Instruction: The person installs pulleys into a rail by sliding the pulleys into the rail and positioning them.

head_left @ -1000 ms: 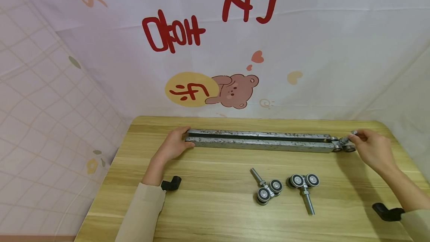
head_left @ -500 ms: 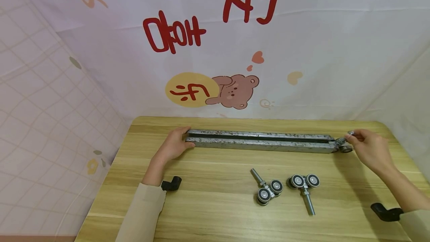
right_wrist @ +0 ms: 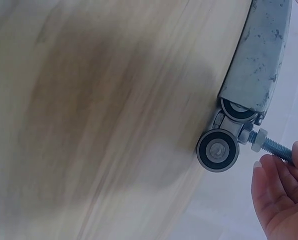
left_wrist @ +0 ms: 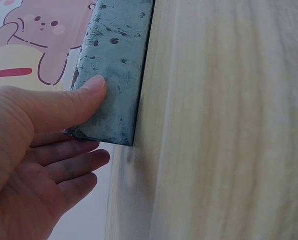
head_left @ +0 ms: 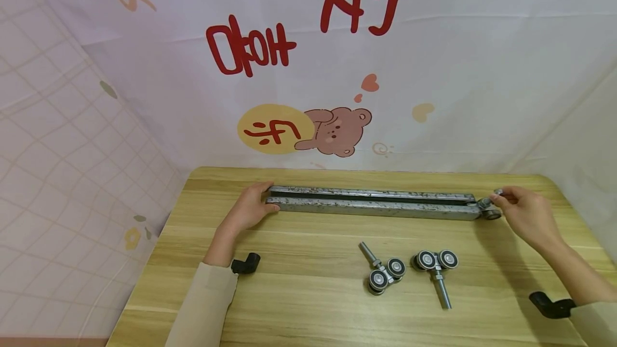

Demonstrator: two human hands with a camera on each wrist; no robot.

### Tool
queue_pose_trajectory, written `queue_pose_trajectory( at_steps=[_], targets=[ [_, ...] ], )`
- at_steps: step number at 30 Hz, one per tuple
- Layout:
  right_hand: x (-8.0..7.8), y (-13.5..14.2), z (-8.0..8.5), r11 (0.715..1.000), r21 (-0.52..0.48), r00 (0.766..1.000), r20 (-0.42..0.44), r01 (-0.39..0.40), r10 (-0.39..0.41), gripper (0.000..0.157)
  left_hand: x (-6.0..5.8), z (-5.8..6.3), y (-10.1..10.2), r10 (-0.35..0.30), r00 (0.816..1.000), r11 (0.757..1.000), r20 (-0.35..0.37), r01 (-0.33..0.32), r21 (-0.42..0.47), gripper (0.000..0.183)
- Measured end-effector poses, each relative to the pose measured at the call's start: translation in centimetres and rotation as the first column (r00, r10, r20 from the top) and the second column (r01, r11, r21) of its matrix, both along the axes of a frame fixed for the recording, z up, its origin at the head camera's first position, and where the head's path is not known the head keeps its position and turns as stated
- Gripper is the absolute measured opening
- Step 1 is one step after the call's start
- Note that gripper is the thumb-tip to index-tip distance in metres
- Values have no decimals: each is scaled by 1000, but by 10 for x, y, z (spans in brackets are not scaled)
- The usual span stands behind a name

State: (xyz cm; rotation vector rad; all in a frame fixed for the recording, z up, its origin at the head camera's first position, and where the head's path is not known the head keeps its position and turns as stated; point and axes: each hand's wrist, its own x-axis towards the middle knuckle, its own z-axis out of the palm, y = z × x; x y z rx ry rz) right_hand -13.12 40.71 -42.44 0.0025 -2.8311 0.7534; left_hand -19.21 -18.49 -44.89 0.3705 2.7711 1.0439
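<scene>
Pushed further into the right end of the rail [head_left: 376, 203] since a second ago: one roller [head_left: 489, 210], now half inside, bolt pinched by right hand [head_left: 523, 216] fingers [right_wrist: 283, 175]. One rail only, lying across the far surface [head_left: 308, 293], left end gripped by left hand [head_left: 246, 209], thumb on top. Two loose rollers [head_left: 383, 274] [head_left: 436, 264] nearer, well apart from it, blocking nothing.

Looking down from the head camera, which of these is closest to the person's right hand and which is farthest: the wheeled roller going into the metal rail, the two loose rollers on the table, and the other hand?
From the right hand:
1. Roller at the rail's end, pinched in its fingers by the bolt.
2. Right-hand loose roller, nearer the table's front.
3. Left-hand loose roller, just beyond it.
4. Left hand, gripping the metal rail at its far end.
</scene>
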Motion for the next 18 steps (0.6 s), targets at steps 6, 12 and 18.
queue_pose_trajectory(
  at_steps=[6,12,18],
  targets=[
    [0,-4,1,1000,-2,1000,-24,-17,17,38,-1,-1,0,8,1000,1000,7,-8,-2,70],
    [-2,-10,3,1000,-9,1000,5,-24,24,36,-1,-2,0,10,1000,1000,10,-10,-2,70],
    [-3,-13,3,999,-4,999,-11,-36,36,35,0,-2,-1,-9,1000,1000,-4,9,-13,70]
  ],
)
